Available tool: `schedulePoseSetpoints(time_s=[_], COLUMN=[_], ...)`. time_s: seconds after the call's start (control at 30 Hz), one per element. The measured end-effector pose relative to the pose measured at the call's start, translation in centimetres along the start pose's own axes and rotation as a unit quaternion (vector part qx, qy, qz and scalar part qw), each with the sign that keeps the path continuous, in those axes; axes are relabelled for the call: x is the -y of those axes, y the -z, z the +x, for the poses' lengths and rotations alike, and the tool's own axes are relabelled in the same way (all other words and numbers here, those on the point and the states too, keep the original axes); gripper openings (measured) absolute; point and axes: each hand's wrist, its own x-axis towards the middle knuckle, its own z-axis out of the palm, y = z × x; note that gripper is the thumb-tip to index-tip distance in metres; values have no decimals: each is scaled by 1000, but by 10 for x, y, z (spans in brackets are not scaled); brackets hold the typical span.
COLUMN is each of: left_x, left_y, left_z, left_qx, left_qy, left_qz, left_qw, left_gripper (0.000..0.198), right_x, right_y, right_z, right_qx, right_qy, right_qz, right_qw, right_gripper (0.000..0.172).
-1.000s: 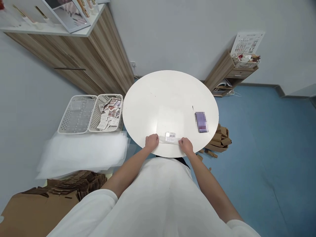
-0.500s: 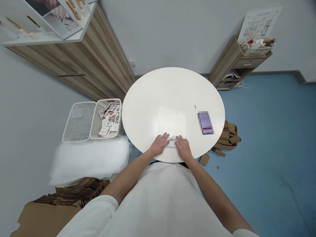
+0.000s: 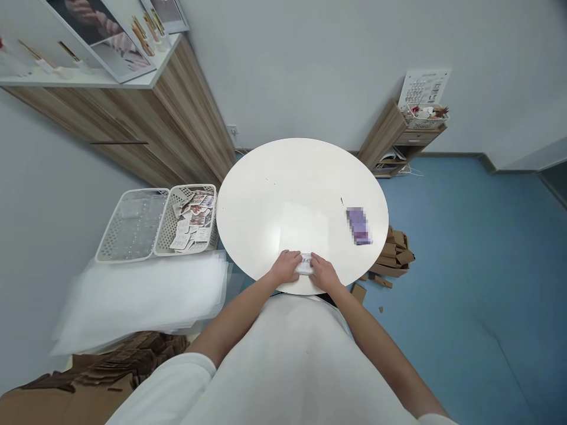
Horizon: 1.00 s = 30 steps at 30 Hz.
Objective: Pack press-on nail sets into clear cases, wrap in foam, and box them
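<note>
At the near edge of the round white table [image 3: 248,195], a small flat whitish packet [image 3: 305,264] with dark marks across its middle lies between my hands. Its exact kind is too small to make out. My left hand [image 3: 286,267] holds its left end, fingers curled in and thumb on top. The right end is gripped the same way by my right hand [image 3: 324,274]. Just beyond the packet, a pale rectangular patch [image 3: 297,227] shows on the tabletop; I cannot tell whether it is a thin clear sheet or glare.
A purple pixelated item [image 3: 358,226] lies on the table's right. To the left stand a white basket of cards [image 3: 194,221], a basket of clear pieces [image 3: 133,227] and translucent sheets [image 3: 146,295]. Cardboard [image 3: 392,254] sits on the floor at right; more cardboard [image 3: 101,378] is stacked lower left.
My fingers, earlier stretched flat over the packet's ends, have curled in around it. The packet looks whiter and more covered. The whole view has shifted slightly.
</note>
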Motion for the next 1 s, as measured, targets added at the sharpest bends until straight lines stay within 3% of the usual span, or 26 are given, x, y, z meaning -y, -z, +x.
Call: schedulePoseSetpoints(time_s=[0.17, 0.33, 0.6, 0.7, 0.9, 1.0], left_x=[-1, -1, 7, 10, 18, 22], left_y=[4, 7, 15, 14, 7, 6], left_z=[-15, -16, -9, -9, -10, -6], left_qx=[32, 57, -5, -18, -56, -41], left_qy=[-4, 54, 22, 18, 54, 74], left_qz=[-63, -121, -133, -119, -145, -196], left_qw=[997, 990, 991, 993, 986, 977], left_gripper=[36, 32, 19, 25, 46, 42], right_x=[5, 3, 5, 2, -8, -11], right_y=[6, 18, 27, 25, 25, 27], right_z=[-16, -19, -9, -3, 10, 17], right_qx=[50, 88, -3, -39, -23, -13], right_qy=[-12, -49, 0, 5, -5, -17], right_qz=[88, 169, 114, 72, 36, 61], right_qw=[995, 980, 993, 997, 999, 998], right_gripper=[26, 24, 19, 19, 23, 25])
